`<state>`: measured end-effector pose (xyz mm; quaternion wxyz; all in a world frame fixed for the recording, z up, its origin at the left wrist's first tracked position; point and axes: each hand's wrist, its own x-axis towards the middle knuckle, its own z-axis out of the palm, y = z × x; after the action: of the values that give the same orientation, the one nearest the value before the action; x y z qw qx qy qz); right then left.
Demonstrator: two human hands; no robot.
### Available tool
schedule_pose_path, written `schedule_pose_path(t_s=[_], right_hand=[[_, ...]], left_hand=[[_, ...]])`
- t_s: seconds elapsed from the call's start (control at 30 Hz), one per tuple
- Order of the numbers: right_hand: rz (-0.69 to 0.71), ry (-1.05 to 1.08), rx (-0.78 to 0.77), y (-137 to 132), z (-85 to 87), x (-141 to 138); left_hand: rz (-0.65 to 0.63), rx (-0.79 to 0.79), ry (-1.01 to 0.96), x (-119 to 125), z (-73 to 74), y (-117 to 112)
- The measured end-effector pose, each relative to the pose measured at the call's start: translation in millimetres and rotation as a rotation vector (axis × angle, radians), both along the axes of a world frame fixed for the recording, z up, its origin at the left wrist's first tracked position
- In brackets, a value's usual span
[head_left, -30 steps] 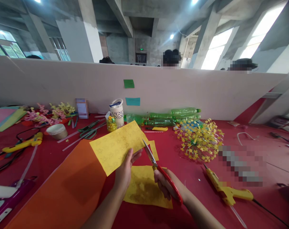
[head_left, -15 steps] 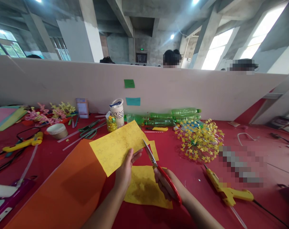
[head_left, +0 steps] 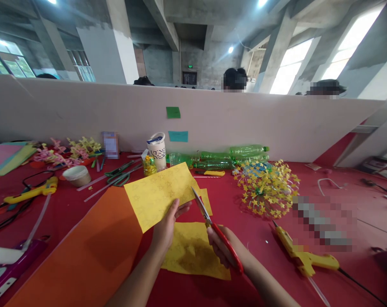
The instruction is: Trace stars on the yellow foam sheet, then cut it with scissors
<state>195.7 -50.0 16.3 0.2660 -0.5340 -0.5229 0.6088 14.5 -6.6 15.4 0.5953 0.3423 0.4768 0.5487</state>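
My left hand [head_left: 168, 219] grips a sheet of yellow paper [head_left: 160, 192] by its lower edge, thumb on top. Faint star outlines are drawn across the sheet, which is held tilted above the table. In my right hand [head_left: 223, 247] is a pair of red-handled scissors [head_left: 225, 241], its blades pointing up and left at the sheet's right edge. The blades look nearly closed; whether they touch the paper I cannot tell. Underneath lies another yellow sheet [head_left: 196, 256], partly in shadow. A small yellow strip [head_left: 206, 201] rests behind the scissors.
Orange paper [head_left: 81, 251] covers the table's left front. A yellow glue gun [head_left: 304, 251] lies at right, below a cluster of yellow stars [head_left: 264, 189]. Green plastic bottles [head_left: 217, 163], a white cup [head_left: 157, 153] and a yellow utility knife [head_left: 214, 173] are along the back, before a white partition [head_left: 116, 111].
My left hand has turned the yellow sheet slightly, its left side shifting right and its lower corner rising. My right hand and the scissors have barely moved.
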Motion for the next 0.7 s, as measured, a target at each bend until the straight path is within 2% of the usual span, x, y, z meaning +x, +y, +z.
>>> schedule_pose_path(t_s=[0.2,0.4,0.7], right_hand=[[-0.019,-0.010,-0.005,0,0.3,0],[-0.050,0.030,-0.047,2,-6.9,2],[-0.042,0.062,-0.010,1,-8.4,5]], left_hand=[[-0.041,-0.024,0.151,0,2.2,-4],[-0.064,0.000,0.141,-1,0.5,-4],[-0.005,-0.040,0.102,-1,-5.1,-1]])
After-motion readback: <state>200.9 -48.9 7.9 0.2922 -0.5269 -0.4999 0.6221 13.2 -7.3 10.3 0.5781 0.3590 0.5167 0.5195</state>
